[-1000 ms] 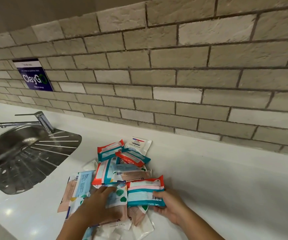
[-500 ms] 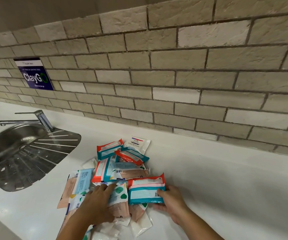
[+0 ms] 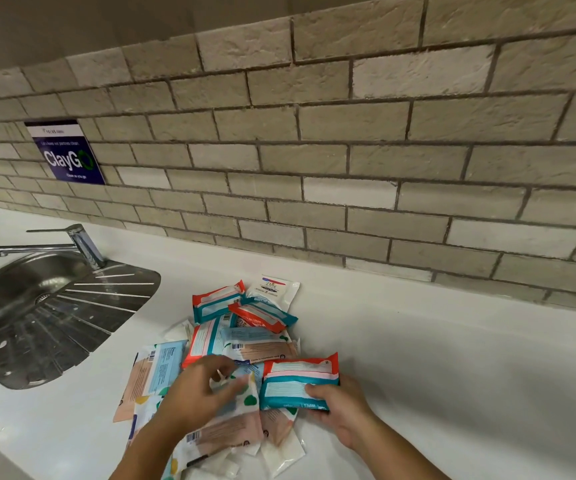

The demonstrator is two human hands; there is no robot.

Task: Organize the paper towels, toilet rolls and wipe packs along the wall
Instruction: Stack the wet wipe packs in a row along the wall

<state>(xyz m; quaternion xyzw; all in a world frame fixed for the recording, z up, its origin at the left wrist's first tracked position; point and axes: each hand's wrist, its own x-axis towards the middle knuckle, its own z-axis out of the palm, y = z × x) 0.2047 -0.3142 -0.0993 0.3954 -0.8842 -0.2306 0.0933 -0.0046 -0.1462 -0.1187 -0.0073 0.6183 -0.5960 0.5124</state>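
One pale brick wall (image 3: 349,133) spans the whole back of the view. Below it runs a white bench (image 3: 470,375), meeting the wall along a low white lip. Steel sink (image 3: 20,306) is set into the bench at left, with a ribbed drainer on its right side. A dark blue sign (image 3: 66,154) reading "ClayGo" is fixed to the wall above the sink. A steel tap (image 3: 85,242) stands at the back rim of the sink, spout pointing left.

Task items: a loose pile of wipe packs (image 3: 245,341) lies on the bench just right of the drainer, near the wall but not touching it. Packs overlap at mixed angles, in red-and-teal, peach-and-blue and white. A white Dove pack (image 3: 272,289) lies at the far edge, closest to the wall.

Right hand (image 3: 342,407): at the near right edge of the pile, grasping a red-and-teal pack (image 3: 297,379), thumb on its upper face, fingers beneath. This pack is tilted up, its left edge over the pile.

Left hand (image 3: 196,393): over the near middle of the pile, fingers (image 3: 224,367) bent above a white pack with green spots (image 3: 250,401). Motion blur here; cannot tell whether the fingers grasp anything.

No paper towels or toilet rolls in view.
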